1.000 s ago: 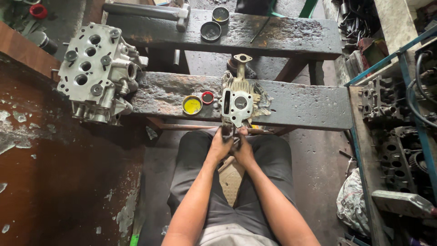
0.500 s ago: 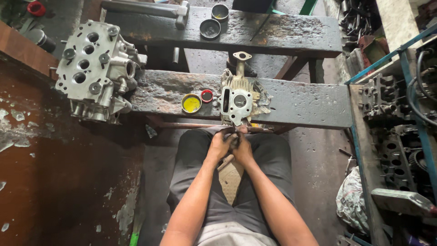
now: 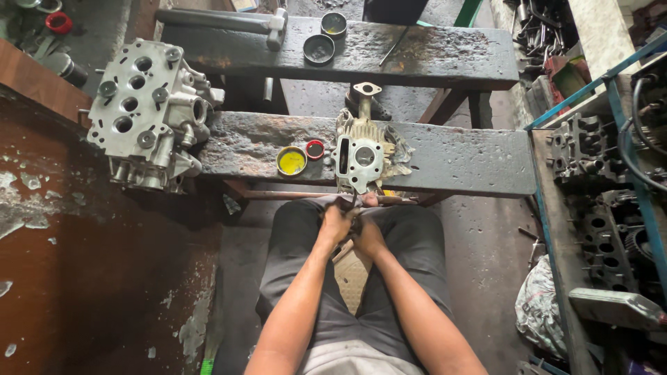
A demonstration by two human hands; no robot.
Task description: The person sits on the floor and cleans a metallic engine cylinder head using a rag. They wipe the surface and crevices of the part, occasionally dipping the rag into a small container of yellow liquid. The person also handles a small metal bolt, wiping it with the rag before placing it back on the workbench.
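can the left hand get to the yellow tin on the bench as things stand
Probably yes: the yellow tin sits open on the near plank, just ahead-left of the left hand, with nothing between. That hand is busy, though, closed with the right hand around something small.

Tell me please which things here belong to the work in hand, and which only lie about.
In hand:
left hand and right hand, closed together on a small dark part, unclear
small cylinder head
yellow paste tin

Lying about:
large cylinder head
hammer
dark tins
engine parts on shelf
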